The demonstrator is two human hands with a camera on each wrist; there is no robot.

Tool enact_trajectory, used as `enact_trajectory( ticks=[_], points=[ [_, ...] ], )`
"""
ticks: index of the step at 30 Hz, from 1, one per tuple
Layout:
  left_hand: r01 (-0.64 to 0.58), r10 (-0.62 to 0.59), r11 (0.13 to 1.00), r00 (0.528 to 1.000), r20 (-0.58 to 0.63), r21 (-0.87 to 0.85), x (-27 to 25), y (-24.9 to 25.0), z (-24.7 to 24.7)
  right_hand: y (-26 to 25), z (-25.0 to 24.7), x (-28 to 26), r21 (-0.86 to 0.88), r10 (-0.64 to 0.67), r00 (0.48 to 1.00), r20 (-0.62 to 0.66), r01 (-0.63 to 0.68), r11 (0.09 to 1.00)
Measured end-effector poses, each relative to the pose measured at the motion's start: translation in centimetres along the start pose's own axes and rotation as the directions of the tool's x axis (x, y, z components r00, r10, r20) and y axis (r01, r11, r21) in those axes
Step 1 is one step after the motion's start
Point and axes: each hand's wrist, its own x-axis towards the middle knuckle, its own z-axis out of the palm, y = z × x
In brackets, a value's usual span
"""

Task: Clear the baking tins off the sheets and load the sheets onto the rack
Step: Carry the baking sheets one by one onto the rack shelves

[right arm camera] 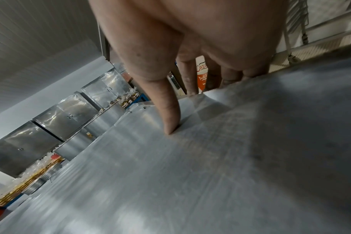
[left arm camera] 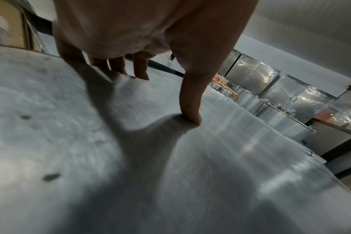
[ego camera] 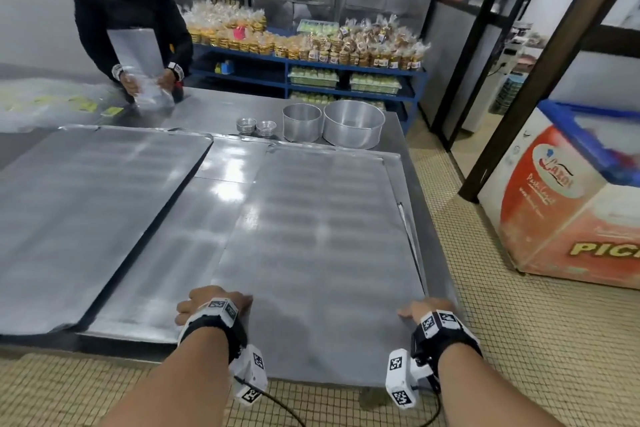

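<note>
A large bare baking sheet (ego camera: 311, 236) lies on the right part of the steel table (ego camera: 221, 104), its near edge jutting out past the table's front over the floor. My left hand (ego camera: 214, 302) grips its left edge near the front corner, with the thumb (left arm camera: 190, 101) pressed on top and the fingers curled over the side. My right hand (ego camera: 426, 308) holds the right edge the same way, thumb (right arm camera: 168, 110) on top. Two big round tins (ego camera: 302, 121) (ego camera: 353, 126) and two stacks of small tins (ego camera: 246, 124) stand on the table beyond the sheet.
A second sheet (ego camera: 86, 211) lies at the left, and another sheet (ego camera: 162, 270) lies between them, partly under both. A person in black (ego camera: 128, 10) handles plastic bags at the far left. An orange freezer (ego camera: 568, 204) stands on the right. A wire rack (right arm camera: 297, 20) shows behind my right hand.
</note>
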Motion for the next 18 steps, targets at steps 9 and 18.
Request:
enact_trajectory(
  ticks=[9,18],
  points=[
    [0.011,-0.012,1.000,0.997,0.071,0.013,2.6,0.3,0.4,0.1,-0.9,1.0,-0.162,0.005,1.000,-0.028,-0.010,0.987],
    [-0.162,0.155,0.987,0.940,0.304,-0.004,1.1,0.2,-4.0,-1.4,-1.3,-2.1,-0.247,0.044,0.996,-0.081,-0.062,0.967]
  ],
)
